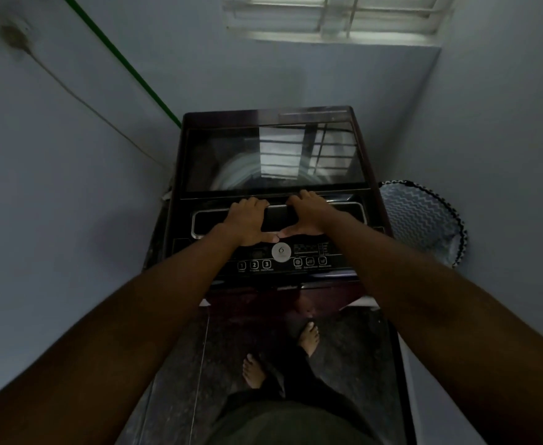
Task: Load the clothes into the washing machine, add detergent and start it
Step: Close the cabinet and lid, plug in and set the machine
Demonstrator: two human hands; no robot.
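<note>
The room was a narrow corner with pale blue walls (71, 187), and a louvred window (334, 17) sat high on the far wall. A green line (125, 62) ran diagonally down the left wall to the machine's back corner, and a thin cord (87, 104) hung along the same wall. The floor (231, 332) was dark speckled stone.

The washing machine (273, 194), a dark maroon top-loader, stood against the far wall between the side walls. Its glass lid (273, 157) lay closed and flat, mirroring the window bars, with a pale curve of the drum dimly visible beneath. No clothes could be made out through the glass.

A laundry basket (424, 220) with a zigzag pattern and a checked rim stood just right of the machine, touching the right wall.

The control panel (283, 258) ran along the machine's near edge, with a round silver dial marked 6 (281, 251) and buttons numbered 1, 2 and 3 (254, 264) to its left.

The left hand (246, 221) and right hand (308, 216) rested side by side on the lid's front handle strip, fingers curled over its far edge, thumbs stretched inward and nearly meeting just above the dial.

2 bare feet (308, 338) stood on the floor below.
</note>
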